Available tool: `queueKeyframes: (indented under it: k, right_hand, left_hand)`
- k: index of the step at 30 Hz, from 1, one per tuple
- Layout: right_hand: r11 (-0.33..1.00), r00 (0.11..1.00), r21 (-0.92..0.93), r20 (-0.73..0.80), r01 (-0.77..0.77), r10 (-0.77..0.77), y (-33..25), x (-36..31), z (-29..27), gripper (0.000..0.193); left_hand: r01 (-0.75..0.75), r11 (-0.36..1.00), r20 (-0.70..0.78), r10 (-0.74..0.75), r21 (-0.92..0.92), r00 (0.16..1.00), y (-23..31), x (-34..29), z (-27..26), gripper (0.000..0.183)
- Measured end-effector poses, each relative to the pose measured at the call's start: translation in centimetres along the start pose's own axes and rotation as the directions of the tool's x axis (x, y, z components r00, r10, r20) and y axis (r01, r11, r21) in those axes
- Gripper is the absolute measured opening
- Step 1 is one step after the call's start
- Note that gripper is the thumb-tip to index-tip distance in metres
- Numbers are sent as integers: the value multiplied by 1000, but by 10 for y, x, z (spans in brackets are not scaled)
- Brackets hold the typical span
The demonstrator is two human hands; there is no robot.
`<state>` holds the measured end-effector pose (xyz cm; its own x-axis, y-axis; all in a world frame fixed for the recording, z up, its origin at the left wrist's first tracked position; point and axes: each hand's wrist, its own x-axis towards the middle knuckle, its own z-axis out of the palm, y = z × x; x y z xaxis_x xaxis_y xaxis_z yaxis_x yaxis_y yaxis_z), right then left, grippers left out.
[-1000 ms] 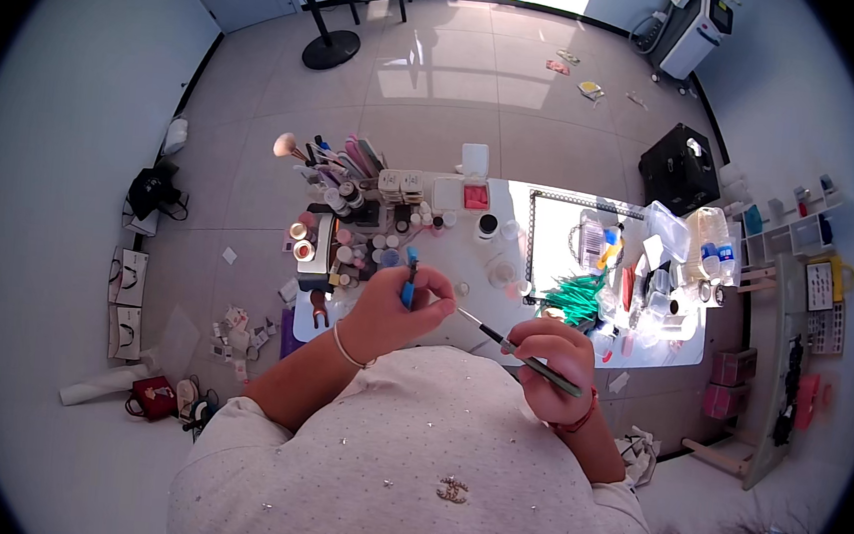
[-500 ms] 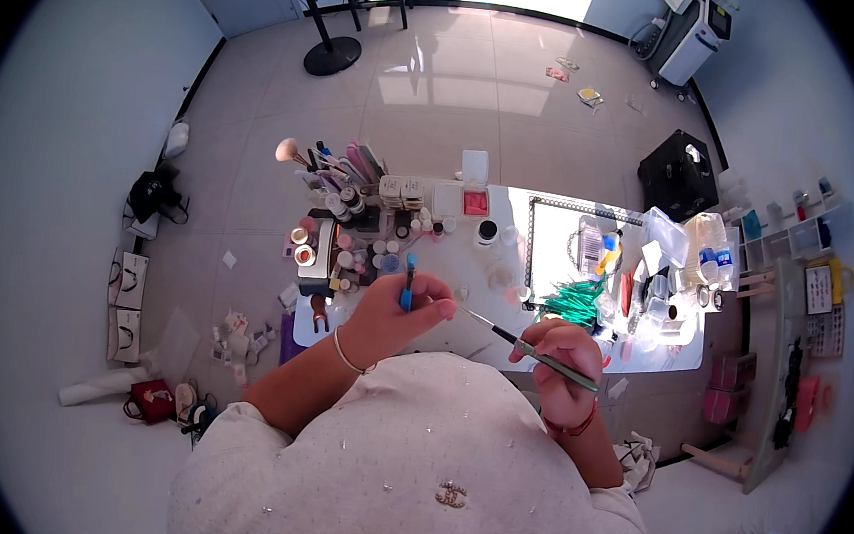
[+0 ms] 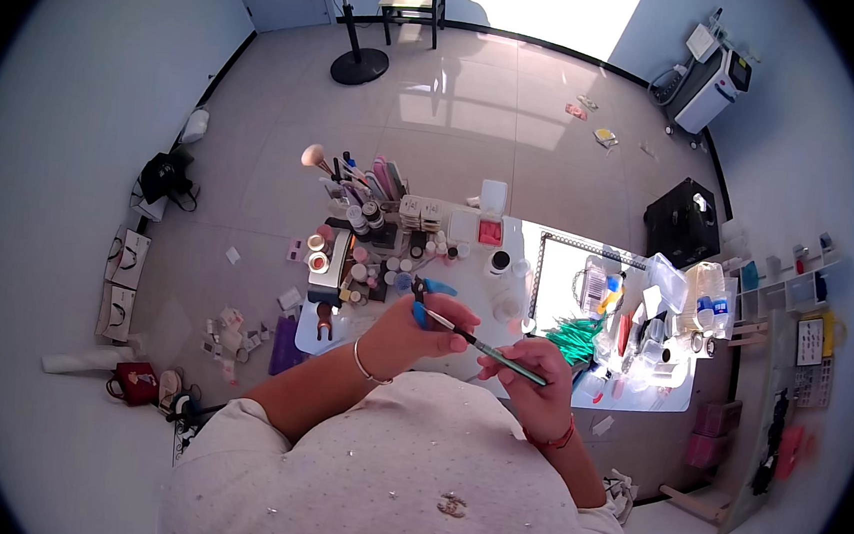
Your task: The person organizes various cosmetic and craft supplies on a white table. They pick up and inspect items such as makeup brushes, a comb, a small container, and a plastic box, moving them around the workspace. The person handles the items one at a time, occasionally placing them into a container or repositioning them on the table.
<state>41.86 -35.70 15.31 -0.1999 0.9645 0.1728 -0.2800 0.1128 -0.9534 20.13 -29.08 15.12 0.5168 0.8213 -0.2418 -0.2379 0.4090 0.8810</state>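
Note:
My left hand is curled around small blue-handled pliers; their dark head and a second handle stick out above the fingers. In my right hand is a slim brush with a green handle and a silver-black front part, pinched between thumb and fingers. The brush slants up to the left, its tip lying over the left palm near the pliers. Whether the tip touches the hand I cannot tell. Both hands are above the near edge of the white table.
Small jars and bottles crowd the table's left, below a holder of brushes and files. On the right are a spiral-edged white board, green strips and clear containers. A dark bottle stands at the middle.
The brush has moved left, so its tip now lies over my left hand. The pliers have turned, showing their dark head and second handle. My view has shifted.

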Motion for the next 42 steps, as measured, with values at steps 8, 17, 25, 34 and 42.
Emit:
queueKeyframes:
  k: [8,17,25,34,42]
  right_hand:
    - [992,998,-114,8,-55,57,21,11,-4,36]
    - [956,865,-127,-470,-264,176,34,-11,-57,24]
    - [924,770,-110,-594,-365,234,73,-34,-82,24]
    - [894,593,-110,-782,-434,192,79,-76,-95,19]
    - [757,327,-42,-916,-652,231,122,-145,-170,12]
  left_hand:
    - [-183,975,-250,209,124,945,20,3,-50,17]
    - [-48,599,-467,670,800,578,56,65,-206,16]
    - [150,407,-412,697,901,586,-3,153,-325,25]
    - [210,463,-460,532,861,712,-17,170,-321,29]
    - [92,512,-408,548,854,730,-20,137,-329,27]
